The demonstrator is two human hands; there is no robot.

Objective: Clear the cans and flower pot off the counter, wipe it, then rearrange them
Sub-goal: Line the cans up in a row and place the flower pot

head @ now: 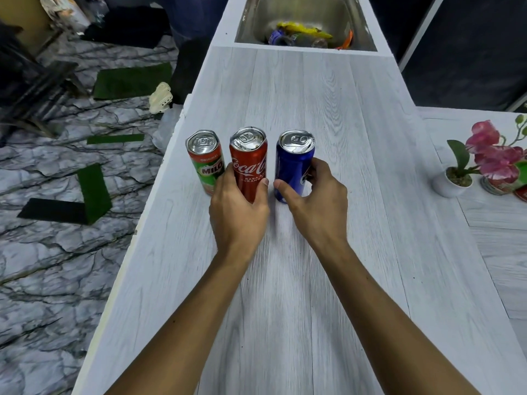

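Three cans stand upright in a row on the pale wood-grain counter (pixel 328 115). A green Milo can (pixel 206 159) is at the left, untouched. My left hand (pixel 238 212) wraps around the red Coca-Cola can (pixel 248 163) in the middle. My right hand (pixel 315 202) grips the blue can (pixel 293 163) at the right, thumb in front and fingers behind. A small white flower pot (pixel 452 182) with pink orchid blooms (pixel 494 155) sits far right on the side counter.
A steel sink (pixel 306 12) holding yellow and blue litter lies at the counter's far end. More cans (pixel 496 185) stand beside the pot at the right edge. The counter's left edge drops to a marble-patterned floor with green mats (pixel 94 192).
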